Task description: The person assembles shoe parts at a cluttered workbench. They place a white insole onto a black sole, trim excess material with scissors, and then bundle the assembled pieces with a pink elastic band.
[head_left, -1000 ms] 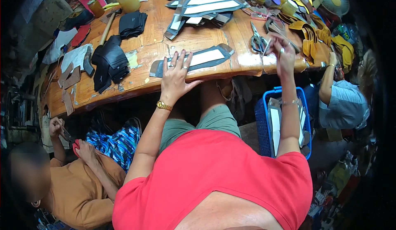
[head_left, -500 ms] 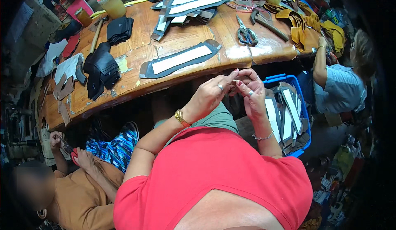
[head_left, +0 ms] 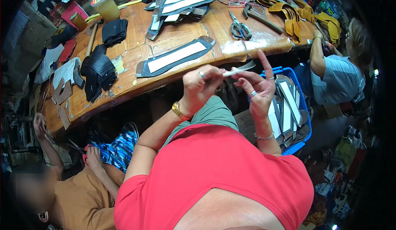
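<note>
Above my lap, just off the table's near edge, my left hand [head_left: 202, 85] pinches one end of a thin, curved white strip [head_left: 240, 69] between thumb and fingers. The strip points right, toward my right hand [head_left: 260, 96]. That hand has its index finger stretched up and its other fingers loosely bent, apart from the thumb. Its middle fingertip is close under the strip; whether they touch, I cannot tell. Beyond my left hand, a dark flat piece with a white panel [head_left: 177, 58] lies on the wooden table [head_left: 140, 32].
Scissors [head_left: 240, 28], a hammer [head_left: 264, 20] and a stack of white-panelled dark pieces [head_left: 187, 5] lie farther back. Beside my right arm, a blue basket [head_left: 305, 102] holds similar pieces. One person [head_left: 84, 193] sits at left with red-handled scissors [head_left: 85, 157], another [head_left: 338, 75] at right.
My fingertips, together before, have come apart, and the white strip now shows between my hands. My right index finger has lifted. The person at left has moved one hand up toward the table edge.
</note>
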Tool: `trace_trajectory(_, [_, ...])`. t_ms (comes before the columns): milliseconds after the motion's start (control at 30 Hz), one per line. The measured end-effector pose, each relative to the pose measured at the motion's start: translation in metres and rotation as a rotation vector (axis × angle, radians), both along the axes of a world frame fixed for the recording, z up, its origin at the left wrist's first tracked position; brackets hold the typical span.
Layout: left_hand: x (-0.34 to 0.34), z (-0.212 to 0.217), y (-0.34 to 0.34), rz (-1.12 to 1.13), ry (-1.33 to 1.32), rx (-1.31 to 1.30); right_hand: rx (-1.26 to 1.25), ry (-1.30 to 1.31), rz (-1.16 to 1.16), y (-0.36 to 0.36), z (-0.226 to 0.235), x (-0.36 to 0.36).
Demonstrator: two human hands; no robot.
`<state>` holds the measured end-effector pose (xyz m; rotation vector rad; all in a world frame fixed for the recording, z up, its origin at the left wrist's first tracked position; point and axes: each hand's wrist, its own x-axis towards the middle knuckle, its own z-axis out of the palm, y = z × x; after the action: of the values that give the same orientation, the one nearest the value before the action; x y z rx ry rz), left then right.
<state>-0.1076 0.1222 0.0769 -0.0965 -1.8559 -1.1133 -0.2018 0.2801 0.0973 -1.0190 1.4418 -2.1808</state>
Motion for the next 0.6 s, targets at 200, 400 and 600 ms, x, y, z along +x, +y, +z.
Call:
trace_trajectory(200, [-0.002, 0.013, -0.005, -0.201, -0.408, -0.016, 0.003, 0.024, -0.016, 0.010, -0.008, -0.007])
trace_trajectory(400, [-0.007, -0.017, 0.009, -0.454, -0.641, -0.282, 0.038, -0.009, -0.182, 0.034, -0.012, -0.018])
trace_trajectory(600, [-0.005, -0.011, 0.017, -0.418, -0.575, -0.331, 0.117, -0.010, -0.163, 0.056, -0.022, -0.022])
